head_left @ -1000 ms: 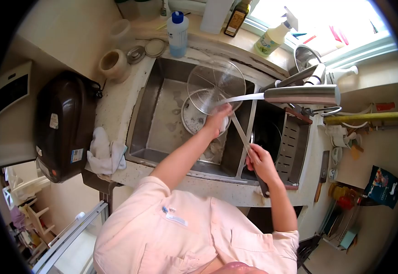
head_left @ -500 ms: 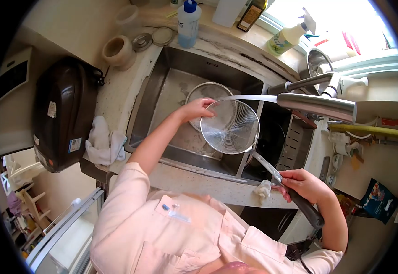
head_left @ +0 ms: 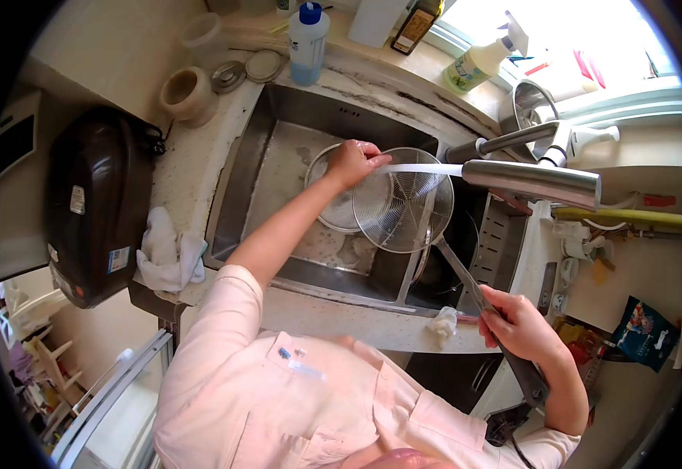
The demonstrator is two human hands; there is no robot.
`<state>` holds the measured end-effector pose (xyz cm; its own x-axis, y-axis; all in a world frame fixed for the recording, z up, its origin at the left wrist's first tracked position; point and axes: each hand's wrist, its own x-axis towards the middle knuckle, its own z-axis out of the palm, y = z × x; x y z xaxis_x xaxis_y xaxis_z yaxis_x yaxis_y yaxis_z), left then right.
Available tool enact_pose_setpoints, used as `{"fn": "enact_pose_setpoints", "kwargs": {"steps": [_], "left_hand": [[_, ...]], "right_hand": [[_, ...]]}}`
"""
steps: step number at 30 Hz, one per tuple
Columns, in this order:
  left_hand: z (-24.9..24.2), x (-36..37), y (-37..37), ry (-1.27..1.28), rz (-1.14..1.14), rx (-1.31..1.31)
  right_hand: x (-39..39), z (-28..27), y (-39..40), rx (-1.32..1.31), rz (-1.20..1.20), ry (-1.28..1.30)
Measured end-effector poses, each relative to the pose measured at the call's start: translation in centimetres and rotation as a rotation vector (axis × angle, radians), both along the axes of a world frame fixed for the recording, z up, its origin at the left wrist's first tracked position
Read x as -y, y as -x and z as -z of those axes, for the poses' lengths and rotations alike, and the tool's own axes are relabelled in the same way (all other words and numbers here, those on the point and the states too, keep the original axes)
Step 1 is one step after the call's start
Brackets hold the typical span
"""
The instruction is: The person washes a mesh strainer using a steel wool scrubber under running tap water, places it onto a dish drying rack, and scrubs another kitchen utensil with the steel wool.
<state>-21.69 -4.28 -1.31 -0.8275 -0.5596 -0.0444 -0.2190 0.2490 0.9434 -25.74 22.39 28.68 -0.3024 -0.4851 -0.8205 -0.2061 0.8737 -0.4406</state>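
Observation:
A round wire strainer [head_left: 405, 205] with a long handle is held over the sink [head_left: 259, 184]. My right hand [head_left: 517, 324] is wrapped round its dark handle at the lower right. Up at the strainer's left rim, my left hand [head_left: 354, 164] has its fingers bent together at the edge; whether they pinch the rim or something small is hidden. Water streams sideways from the faucet [head_left: 533, 181] to the rim beside my left fingertips. Below the strainer, a round metal sieve or lid [head_left: 333, 205] lies in the left basin, partly covered.
A dark pan [head_left: 454, 254] sits in the right basin. Behind the sink stand a blue-capped bottle [head_left: 307, 48] and a spray bottle [head_left: 474, 69]. A white cloth [head_left: 167, 254] and a dark appliance [head_left: 95, 207] are at the left. A crumpled white wad [head_left: 443, 322] lies on the front edge.
The strainer has turned, its mesh now facing differently, and shifted slightly right. My left hand has moved up along the rim, its back now showing more. The whole view has shifted a little.

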Motion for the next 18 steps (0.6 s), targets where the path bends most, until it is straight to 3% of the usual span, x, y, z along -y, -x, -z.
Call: {"fn": "enact_pose_setpoints", "kwargs": {"steps": [6,11,12,15,18], "left_hand": [[2.0,1.3,-2.1,-0.525,-0.027,-0.002],[3.3,-1.1,-4.6,-0.835,-0.013,-0.067],[1.1,-1.2,-5.0,-0.891,-0.039,-0.035],[3.2,-1.5,-4.7,-0.765,-0.126,-0.232],[2.5,-1.6,-6.2,-0.493,-0.207,-0.186]], "right_hand": [[-1.0,2.6,0.4,-0.071,-0.045,0.151],[-1.9,9.2,1.7,-0.217,-0.099,0.404],[-2.2,10.9,2.4,-0.235,-0.129,0.478],[-2.6,15.2,4.1,-0.162,-0.049,0.438],[-1.9,18.6,5.3,-0.128,0.065,0.390]]}}
